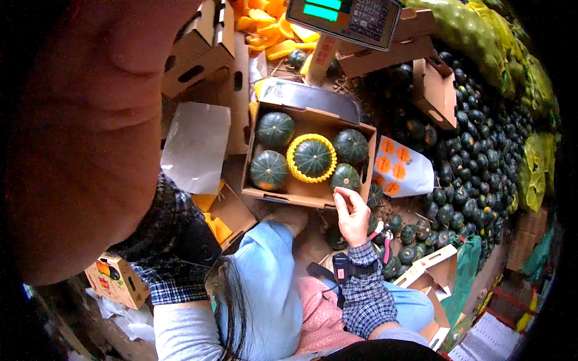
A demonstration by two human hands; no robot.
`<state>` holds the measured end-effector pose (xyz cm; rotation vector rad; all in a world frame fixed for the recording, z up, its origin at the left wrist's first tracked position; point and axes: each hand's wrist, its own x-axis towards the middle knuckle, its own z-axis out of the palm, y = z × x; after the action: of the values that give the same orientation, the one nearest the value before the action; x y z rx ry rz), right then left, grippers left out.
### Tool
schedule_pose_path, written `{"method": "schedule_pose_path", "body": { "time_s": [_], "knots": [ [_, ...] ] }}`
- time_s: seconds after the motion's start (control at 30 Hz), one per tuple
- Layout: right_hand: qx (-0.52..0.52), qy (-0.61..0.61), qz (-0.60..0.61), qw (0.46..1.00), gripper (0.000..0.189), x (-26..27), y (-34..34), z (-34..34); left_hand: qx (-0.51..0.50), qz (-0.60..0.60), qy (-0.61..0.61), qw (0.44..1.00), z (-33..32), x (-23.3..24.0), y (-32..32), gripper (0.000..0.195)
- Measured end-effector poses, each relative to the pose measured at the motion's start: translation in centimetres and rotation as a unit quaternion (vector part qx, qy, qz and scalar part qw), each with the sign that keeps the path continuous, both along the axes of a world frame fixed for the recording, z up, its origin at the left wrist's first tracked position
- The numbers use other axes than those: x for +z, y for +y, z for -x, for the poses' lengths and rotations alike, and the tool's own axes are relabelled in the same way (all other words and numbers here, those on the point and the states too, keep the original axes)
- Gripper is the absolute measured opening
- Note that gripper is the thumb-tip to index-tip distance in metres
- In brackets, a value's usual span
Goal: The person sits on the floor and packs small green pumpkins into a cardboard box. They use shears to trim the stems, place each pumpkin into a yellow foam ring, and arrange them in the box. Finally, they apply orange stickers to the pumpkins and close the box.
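My right hand [352,216] is at the lower right rim of an open cardboard box [311,196]. Its thumb and index fingertips are close together beside a dark green squash [345,177]; whether they pinch something small is unclear. Inside the box, a yellow foam net ring [291,169] surrounds the middle squash [312,158]. Three more squashes sit around it, at upper left [275,129], lower left [268,169] and upper right [351,145]. The box rests on a scale with a lit display [323,10]. My left hand [90,135], large and blurred, is close to the camera; its fingertips are hidden.
A sheet of orange stickers [408,169] lies right of the box, with pink-handled pruning shears [384,237] below it. A large pile of squashes [474,158] fills the right side. Cardboard boxes [198,58], a whitish sheet [198,144] and yellow foam nets [219,228] are at left.
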<state>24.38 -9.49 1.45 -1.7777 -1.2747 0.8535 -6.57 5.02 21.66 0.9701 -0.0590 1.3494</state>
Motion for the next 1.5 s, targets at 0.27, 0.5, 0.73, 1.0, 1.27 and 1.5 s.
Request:
{"method": "schedule_pose_path", "body": {
  "time_s": [0.27,0.5,0.73,1.0,1.27,1.5],
  "knots": [
    [0.028,0.014,0.024,0.999,0.019,0.2,0.9,0.3,0.013,0.008,0.035,0.999,0.3,-0.5,0.0,0.054],
    [0.055,0.043,-0.014,0.997,0.016,0.9,1.1,1.7,0.152,0.018,0.415,0.897,-0.2,-6.2,0.5,0.051],
    [0.486,0.066,0.108,0.865,0.024,0.1,0.6,5.9,-0.086,-0.041,0.940,0.327,7.7,-23.5,-15.4,0.051],
    [0.378,0.055,0.080,0.921,0.025,0.4,1.7,7.3,0.116,-0.081,0.946,0.291,10.7,-27.9,-20.6,0.021],
    [0.391,0.140,0.063,0.907,0.018,2.3,2.2,8.9,0.072,-0.033,0.853,0.516,7.4,-18.1,-13.8,0.028],
    [0.317,0.128,-0.086,0.936,0.015,5.6,4.2,12.4,0.216,-0.042,0.621,0.752,0.2,-14.6,-9.5,0.053]
  ]
}}
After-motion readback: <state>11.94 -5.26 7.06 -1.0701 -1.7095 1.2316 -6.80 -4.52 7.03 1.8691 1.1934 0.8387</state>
